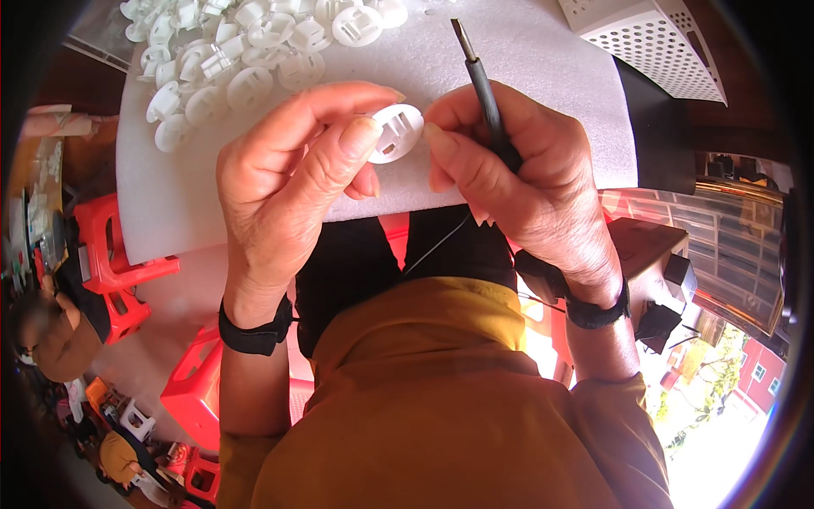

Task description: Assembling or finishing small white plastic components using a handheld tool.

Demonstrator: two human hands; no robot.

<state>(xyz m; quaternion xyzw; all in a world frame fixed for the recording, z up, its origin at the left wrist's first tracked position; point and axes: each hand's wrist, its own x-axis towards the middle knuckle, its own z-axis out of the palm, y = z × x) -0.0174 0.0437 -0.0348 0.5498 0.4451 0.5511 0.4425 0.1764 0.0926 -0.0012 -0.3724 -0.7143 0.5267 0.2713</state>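
Note:
My left hand (284, 170) pinches a small white round plastic piece (396, 134) between thumb and fingers, above the near edge of the foam-covered table. The face of this piece has slots and a small rectangular opening. My right hand (517, 161) is closed around a dark-handled screwdriver (485, 97), its flat metal tip pointing up and away from me. The thumb and forefinger of that hand come together just right of the round piece; whether they touch it or pinch anything small, I cannot make out.
Many similar white plastic pieces (250, 85) lie heaped at the far left of the white foam sheet (543, 51). A white perforated box (653, 47) stands at the far right. Red plastic stools (114, 242) and other people (64, 339) are on the left.

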